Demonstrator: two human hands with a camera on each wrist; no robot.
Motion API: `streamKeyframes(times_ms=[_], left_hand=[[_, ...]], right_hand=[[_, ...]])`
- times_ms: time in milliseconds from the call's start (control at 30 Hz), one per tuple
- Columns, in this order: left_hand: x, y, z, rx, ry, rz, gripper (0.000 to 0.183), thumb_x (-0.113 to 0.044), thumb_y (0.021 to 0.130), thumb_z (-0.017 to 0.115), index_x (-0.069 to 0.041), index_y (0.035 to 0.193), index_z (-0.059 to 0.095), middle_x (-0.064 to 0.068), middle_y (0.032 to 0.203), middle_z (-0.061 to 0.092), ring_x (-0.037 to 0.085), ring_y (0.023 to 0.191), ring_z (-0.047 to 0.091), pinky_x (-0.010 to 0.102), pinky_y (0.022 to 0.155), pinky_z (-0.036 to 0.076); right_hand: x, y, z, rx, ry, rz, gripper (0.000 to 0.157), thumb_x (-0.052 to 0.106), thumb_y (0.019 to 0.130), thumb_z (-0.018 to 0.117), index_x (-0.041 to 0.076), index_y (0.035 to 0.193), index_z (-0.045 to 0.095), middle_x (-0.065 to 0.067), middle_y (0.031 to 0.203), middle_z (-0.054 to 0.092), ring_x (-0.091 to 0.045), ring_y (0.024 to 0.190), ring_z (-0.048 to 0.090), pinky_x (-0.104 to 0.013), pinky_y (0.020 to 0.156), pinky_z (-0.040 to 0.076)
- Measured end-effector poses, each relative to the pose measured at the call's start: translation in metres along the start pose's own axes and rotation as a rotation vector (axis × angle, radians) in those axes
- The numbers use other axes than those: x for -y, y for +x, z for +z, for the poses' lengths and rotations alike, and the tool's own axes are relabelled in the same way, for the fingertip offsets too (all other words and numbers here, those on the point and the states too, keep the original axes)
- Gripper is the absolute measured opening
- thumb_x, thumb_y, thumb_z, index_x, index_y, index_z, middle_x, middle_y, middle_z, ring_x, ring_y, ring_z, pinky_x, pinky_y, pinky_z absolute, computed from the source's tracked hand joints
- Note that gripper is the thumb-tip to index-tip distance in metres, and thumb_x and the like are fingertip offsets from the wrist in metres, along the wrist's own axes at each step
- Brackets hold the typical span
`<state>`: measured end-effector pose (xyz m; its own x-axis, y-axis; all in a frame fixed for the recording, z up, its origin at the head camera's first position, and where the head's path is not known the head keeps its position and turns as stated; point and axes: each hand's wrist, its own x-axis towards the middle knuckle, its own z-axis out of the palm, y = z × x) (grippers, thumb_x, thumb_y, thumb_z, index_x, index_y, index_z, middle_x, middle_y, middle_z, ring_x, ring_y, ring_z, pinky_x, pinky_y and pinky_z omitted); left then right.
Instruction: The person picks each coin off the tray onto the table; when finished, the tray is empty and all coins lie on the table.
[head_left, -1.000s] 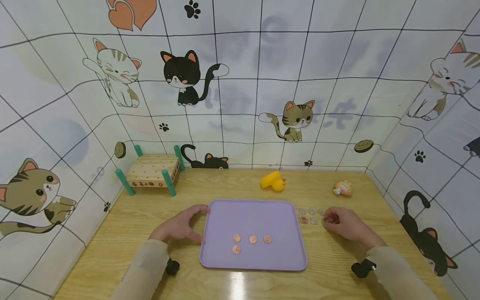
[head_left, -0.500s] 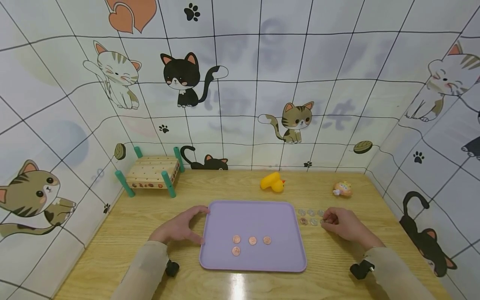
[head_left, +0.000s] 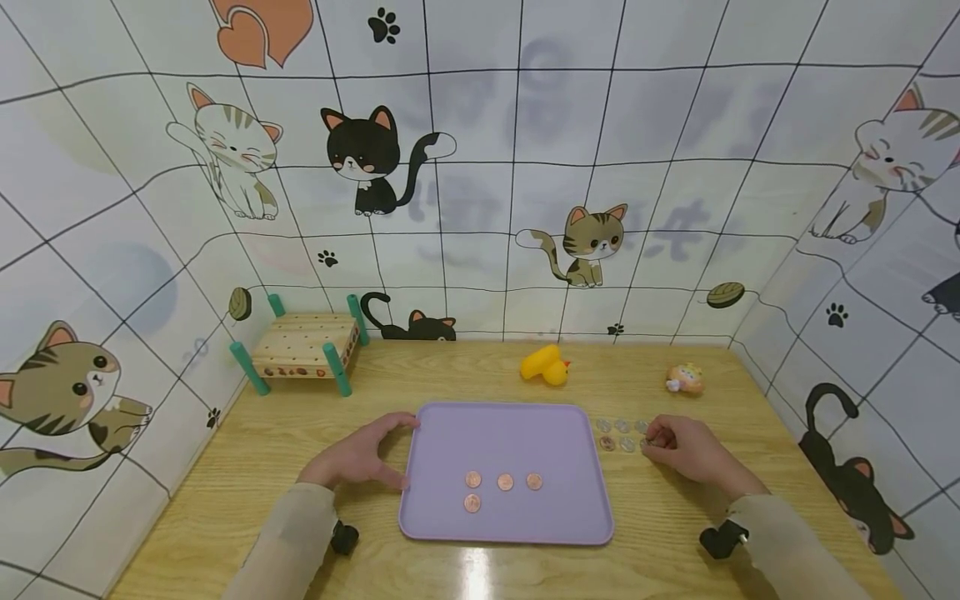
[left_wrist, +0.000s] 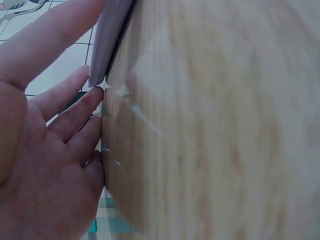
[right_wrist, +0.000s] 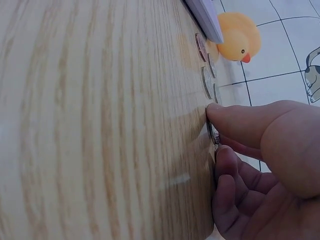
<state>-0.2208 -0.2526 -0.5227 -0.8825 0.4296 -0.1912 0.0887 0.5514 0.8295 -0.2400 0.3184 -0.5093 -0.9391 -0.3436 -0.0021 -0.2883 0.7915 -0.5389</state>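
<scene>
A lilac tray point(head_left: 480, 437) lies on the wooden table with several copper coins point(head_left: 506, 482) on it. My left hand point(head_left: 360, 454) is spread at the tray's left side, thumb and fingertips touching its rim. To the right of the tray are two short rows of coins, mostly silver point(head_left: 627, 444), plus a copper coin point(head_left: 607, 443) nearest the tray. At the right end of the front row, my right hand point(head_left: 688, 447) pinches a silver coin point(right_wrist: 215, 134) low at the table surface. Fingers partly cover that coin; its edge shows between thumb and fingertips in the right wrist view.
Behind the tray sits a yellow rubber duck point(head_left: 546, 364). A small orange figurine point(head_left: 686, 377) stands at the back right. A toy wooden bed with green posts point(head_left: 306, 342) occupies the back left corner. Cat-patterned sheeting point(head_left: 480, 192) walls the table in on three sides.
</scene>
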Motion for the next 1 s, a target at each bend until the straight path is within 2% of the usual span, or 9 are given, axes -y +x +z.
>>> streamKeyframes(times_ms=[300, 533, 633, 867, 1000], left_hand=[[-0.001, 0.000, 0.000, 0.003, 0.016, 0.006, 0.093, -0.026, 0.069, 0.100, -0.026, 0.149, 0.053, 0.006, 0.167, 0.036, 0.038, 0.158, 0.022, 0.067, 0.125, 0.016], [0.001, 0.000, -0.001, -0.001, 0.033, 0.005, 0.093, -0.027, 0.069, 0.100, -0.026, 0.149, 0.053, 0.007, 0.166, 0.038, 0.040, 0.157, 0.024, 0.067, 0.125, 0.017], [0.001, 0.000, -0.001, -0.003, 0.039, 0.009, 0.093, -0.028, 0.070, 0.100, -0.026, 0.149, 0.052, 0.008, 0.166, 0.038, 0.040, 0.157, 0.024, 0.067, 0.125, 0.017], [-0.001, -0.002, 0.000, 0.001, 0.013, 0.025, 0.092, -0.024, 0.071, 0.099, -0.020, 0.150, 0.052, 0.009, 0.166, 0.038, 0.041, 0.157, 0.023, 0.067, 0.126, 0.015], [-0.001, -0.001, -0.001, -0.003, 0.015, 0.020, 0.093, -0.025, 0.071, 0.100, -0.022, 0.150, 0.052, 0.009, 0.166, 0.039, 0.041, 0.157, 0.023, 0.067, 0.125, 0.015]], right_hand=[[0.001, 0.000, 0.001, -0.016, -0.004, -0.018, 0.017, 0.020, 0.094, 0.079, 0.009, 0.100, 0.068, 0.004, 0.085, 0.064, -0.007, 0.073, 0.054, -0.025, 0.063, 0.047], [0.019, 0.005, 0.004, -0.090, -0.004, -0.055, 0.016, 0.016, 0.095, 0.078, 0.007, 0.105, 0.069, 0.004, 0.085, 0.062, -0.007, 0.075, 0.052, -0.025, 0.063, 0.046], [0.033, 0.010, 0.005, -0.060, 0.039, -0.094, 0.015, 0.016, 0.096, 0.077, 0.008, 0.106, 0.069, 0.005, 0.088, 0.063, -0.007, 0.080, 0.056, -0.024, 0.066, 0.049], [0.061, 0.019, 0.012, 0.068, 0.157, -0.203, 0.013, 0.016, 0.099, 0.074, 0.008, 0.108, 0.069, 0.003, 0.093, 0.066, -0.007, 0.083, 0.061, -0.025, 0.065, 0.054], [0.072, 0.025, 0.018, 0.108, 0.183, -0.263, 0.013, 0.013, 0.099, 0.074, 0.007, 0.110, 0.069, 0.004, 0.094, 0.066, -0.007, 0.083, 0.061, -0.025, 0.065, 0.055]])
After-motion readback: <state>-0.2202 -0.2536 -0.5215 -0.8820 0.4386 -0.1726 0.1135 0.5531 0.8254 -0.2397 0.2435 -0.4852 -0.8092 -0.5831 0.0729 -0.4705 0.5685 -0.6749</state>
